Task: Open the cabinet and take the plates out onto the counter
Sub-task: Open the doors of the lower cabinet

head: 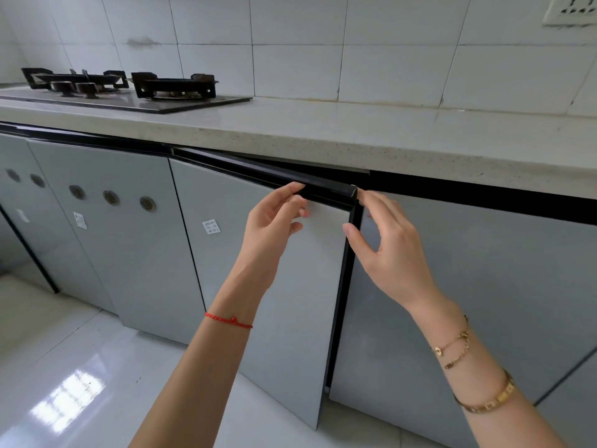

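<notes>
A grey cabinet door (258, 286) with a black top rail hangs under the pale stone counter (355, 137). It stands slightly ajar, its right edge swung out toward me. My left hand (274, 218) grips the black top rail near the door's right corner, fingers curled over it. My right hand (384, 240) is at the door's free right edge, fingertips touching the corner, thumb spread. The cabinet's inside is dark and hidden; no plates are visible.
A black gas hob (129, 88) sits on the counter at the far left. Closed grey doors flank the open one: one with round vents (111, 197) to the left, another (484, 302) to the right. White tiled wall behind, glossy white floor (80, 367) below.
</notes>
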The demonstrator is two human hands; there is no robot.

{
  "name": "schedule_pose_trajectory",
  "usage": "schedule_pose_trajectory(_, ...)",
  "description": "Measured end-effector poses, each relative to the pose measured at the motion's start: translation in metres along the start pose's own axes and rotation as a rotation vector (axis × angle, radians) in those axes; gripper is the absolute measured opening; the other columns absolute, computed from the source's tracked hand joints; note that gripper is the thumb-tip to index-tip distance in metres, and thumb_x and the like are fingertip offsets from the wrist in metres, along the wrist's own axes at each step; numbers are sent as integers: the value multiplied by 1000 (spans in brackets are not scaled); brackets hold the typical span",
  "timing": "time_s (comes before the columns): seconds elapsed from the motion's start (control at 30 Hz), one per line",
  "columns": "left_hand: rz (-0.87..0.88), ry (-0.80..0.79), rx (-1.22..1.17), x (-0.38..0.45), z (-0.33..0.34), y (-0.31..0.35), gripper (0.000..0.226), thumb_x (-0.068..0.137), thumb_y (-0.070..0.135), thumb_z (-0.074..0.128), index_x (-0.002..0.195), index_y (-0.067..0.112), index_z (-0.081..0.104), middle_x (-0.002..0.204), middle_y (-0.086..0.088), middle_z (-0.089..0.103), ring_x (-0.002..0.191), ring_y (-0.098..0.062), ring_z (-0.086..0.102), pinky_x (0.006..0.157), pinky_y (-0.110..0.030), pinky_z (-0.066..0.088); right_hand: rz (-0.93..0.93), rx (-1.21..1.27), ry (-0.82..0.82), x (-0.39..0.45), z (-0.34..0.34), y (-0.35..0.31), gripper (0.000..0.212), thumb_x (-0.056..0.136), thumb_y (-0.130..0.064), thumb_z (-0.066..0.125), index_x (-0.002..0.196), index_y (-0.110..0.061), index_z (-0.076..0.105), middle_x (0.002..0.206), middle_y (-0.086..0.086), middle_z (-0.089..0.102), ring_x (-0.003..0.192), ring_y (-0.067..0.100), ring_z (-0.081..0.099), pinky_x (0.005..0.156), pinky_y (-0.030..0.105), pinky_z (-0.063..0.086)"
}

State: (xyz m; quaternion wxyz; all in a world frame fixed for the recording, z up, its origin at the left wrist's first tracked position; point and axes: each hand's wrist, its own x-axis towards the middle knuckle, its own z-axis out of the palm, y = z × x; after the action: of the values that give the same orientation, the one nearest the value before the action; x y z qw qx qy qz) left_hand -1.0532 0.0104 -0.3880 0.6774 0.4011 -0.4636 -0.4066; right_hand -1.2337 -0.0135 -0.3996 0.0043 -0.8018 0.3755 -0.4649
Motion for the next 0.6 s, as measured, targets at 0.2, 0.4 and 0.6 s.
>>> schedule_pose_trajectory(0.2,322,126,504,-42,-1,-18,43,93,17,59,134,25,50,114,9,55,103,-7,57,84,-22,49,-15,42,-18,-7,-1,-7,50,95,-20,57,142,-5,44,141,5,51,132,19,46,109,40,42)
schedule_pose_trajectory(0.4,475,166,769,-81,5,-48,80,86,32,70,151,14,28,146,-2,36,138,-11,33,112,-19,30,-105,64,-30,-24,2,-27,51,97,-21,54,145,-8,40,145,2,48,137,11,40,114,24,33)
schedule_pose_trajectory(0.6,528,317,836,-110,-5,-54,81,86,29,70,152,15,25,154,1,29,144,-7,24,117,-28,30,-288,55,-73,-36,6,-60,55,99,-22,49,149,-8,31,153,0,37,143,9,31,117,27,30)
